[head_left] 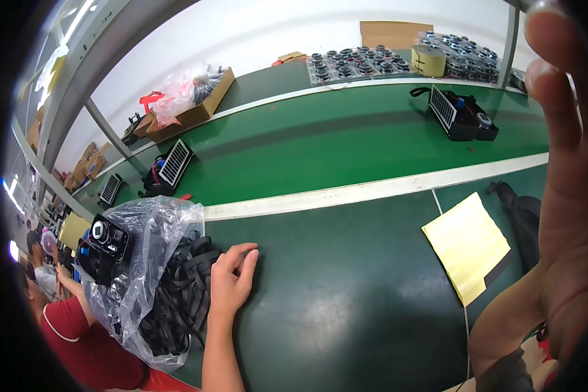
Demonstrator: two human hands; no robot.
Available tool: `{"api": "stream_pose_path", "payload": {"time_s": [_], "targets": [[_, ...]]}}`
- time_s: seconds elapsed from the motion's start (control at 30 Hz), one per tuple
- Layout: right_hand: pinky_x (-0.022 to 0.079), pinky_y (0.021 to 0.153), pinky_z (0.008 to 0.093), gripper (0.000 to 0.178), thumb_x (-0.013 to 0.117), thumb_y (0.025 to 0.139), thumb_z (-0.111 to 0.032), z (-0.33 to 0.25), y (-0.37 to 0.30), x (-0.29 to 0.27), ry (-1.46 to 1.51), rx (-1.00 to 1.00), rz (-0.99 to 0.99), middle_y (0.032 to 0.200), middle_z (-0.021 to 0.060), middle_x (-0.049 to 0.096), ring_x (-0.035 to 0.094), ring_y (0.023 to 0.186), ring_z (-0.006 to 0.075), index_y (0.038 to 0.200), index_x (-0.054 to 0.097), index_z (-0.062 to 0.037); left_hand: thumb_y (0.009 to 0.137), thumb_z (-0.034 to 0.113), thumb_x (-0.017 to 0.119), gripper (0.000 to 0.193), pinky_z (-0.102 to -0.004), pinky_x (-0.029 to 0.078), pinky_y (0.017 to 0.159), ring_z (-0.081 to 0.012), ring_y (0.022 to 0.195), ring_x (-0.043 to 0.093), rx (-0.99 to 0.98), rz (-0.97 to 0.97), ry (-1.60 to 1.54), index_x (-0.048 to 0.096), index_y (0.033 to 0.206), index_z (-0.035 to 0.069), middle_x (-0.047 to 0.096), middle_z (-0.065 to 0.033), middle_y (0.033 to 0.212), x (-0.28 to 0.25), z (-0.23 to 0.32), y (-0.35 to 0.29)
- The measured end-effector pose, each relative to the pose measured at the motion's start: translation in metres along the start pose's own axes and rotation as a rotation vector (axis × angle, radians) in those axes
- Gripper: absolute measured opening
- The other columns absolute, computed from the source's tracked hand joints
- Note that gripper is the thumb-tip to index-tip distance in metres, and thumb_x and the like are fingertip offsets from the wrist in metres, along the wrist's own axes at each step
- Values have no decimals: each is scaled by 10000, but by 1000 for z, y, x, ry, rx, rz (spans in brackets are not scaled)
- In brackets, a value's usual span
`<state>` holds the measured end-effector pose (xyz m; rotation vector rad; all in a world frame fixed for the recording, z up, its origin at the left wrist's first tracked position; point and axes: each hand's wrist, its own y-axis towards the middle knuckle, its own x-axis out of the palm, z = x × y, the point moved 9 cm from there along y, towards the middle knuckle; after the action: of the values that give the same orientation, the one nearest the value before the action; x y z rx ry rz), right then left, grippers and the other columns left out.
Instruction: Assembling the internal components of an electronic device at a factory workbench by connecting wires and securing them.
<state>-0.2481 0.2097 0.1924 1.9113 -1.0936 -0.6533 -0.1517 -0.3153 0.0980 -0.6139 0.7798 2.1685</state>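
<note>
Left grip, loosely parted (half curled), rests beside black straps; right grip's spread is unclear.

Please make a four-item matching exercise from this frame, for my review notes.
1. Left hand
2. Right hand
3. Black straps
4. Yellow sheet

A. bunched against a clear plastic bag
B. lying toward the right of the green bench
C. at the straps' right edge
D. raised close to the camera

Pairs: 1-C, 2-D, 3-A, 4-B
</note>
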Motion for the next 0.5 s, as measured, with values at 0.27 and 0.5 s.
{"api": "stream_pose_path", "payload": {"time_s": [0.27, 0.5], "targets": [[580, 796, 344, 1149, 848, 876, -507, -11, 22, -134, 39, 101, 18, 1194, 217, 683, 692, 957, 251, 1650, 209, 53, 1002, 145, 737, 150, -336, 367, 590, -158, 558, 400, 67, -26, -4, 762, 1085, 22, 445, -43, 585, 0, 3, 6], [586, 799, 347, 1196, 865, 857, -513, 12, 84, 11, 194, 295, 102, 1207, 227, 686, 700, 964, 258, 1662, 182, 51, 1015, 146, 730, 145, -335, 321, 525, -113, 551, 394, 58, -34, -48, 754, 1083, 21, 427, -57, 597, 19, 9, 17]]}}
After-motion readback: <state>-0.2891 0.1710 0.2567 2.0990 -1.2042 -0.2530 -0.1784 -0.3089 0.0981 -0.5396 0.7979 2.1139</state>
